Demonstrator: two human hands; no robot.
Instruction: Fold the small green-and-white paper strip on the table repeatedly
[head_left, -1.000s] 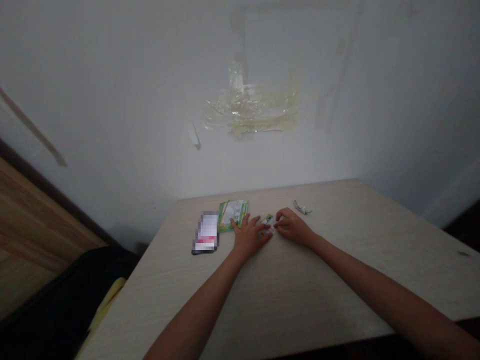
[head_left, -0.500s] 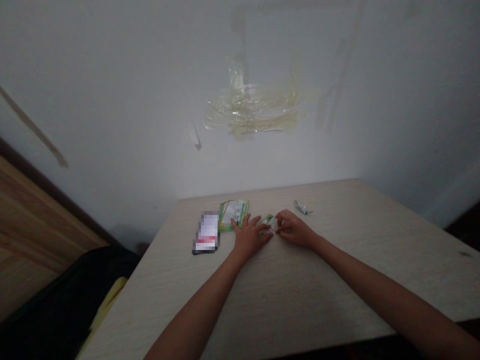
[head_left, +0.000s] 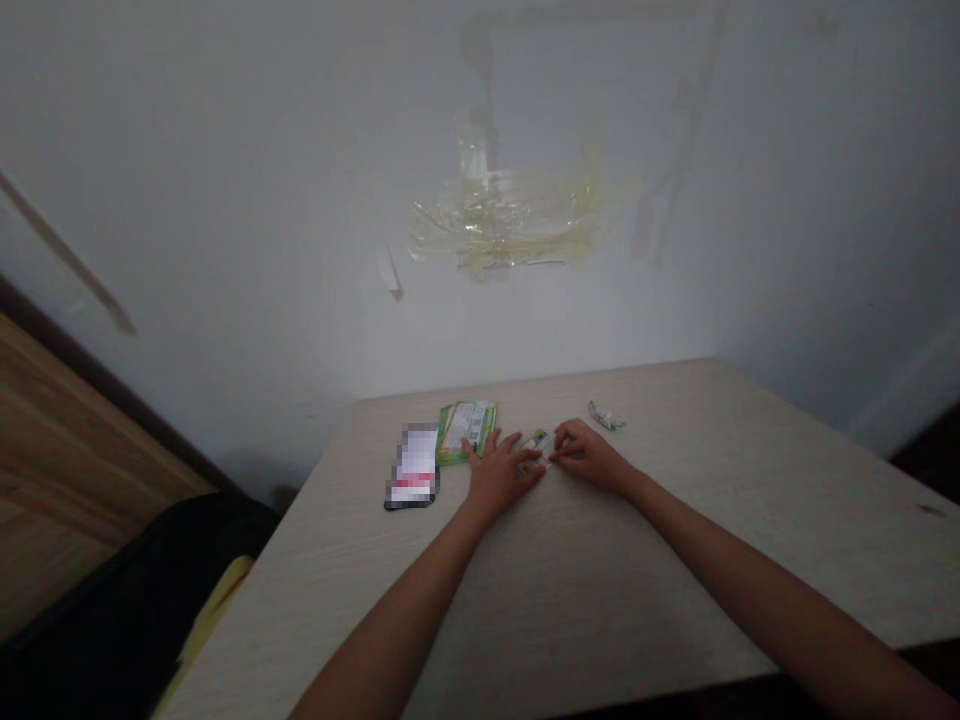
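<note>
My left hand [head_left: 501,474] lies with its fingers spread on the table, its thumb and forefinger resting on a small flat green-and-white piece [head_left: 538,438], paper or wrapper. From the other side my right hand [head_left: 585,452] is closed in a pinch at the right edge of that piece; the exact grip is too small to make out. Close to the left fingertips lies a green printed packet or booklet [head_left: 466,425] with a white panel. A phone [head_left: 412,470] with a blurred-out screen sits left of it.
A crumpled green-and-white wrapper scrap [head_left: 606,416] lies on the pale wooden table [head_left: 600,600], beyond my right hand. Behind the table rises a wall [head_left: 300,200] with strips of old clear tape [head_left: 510,220]. Dark and yellow cloth [head_left: 202,620] is beside the left edge.
My right fingers have shifted very slightly at the edge of the small piece. The left hand and the other things stay where they were.
</note>
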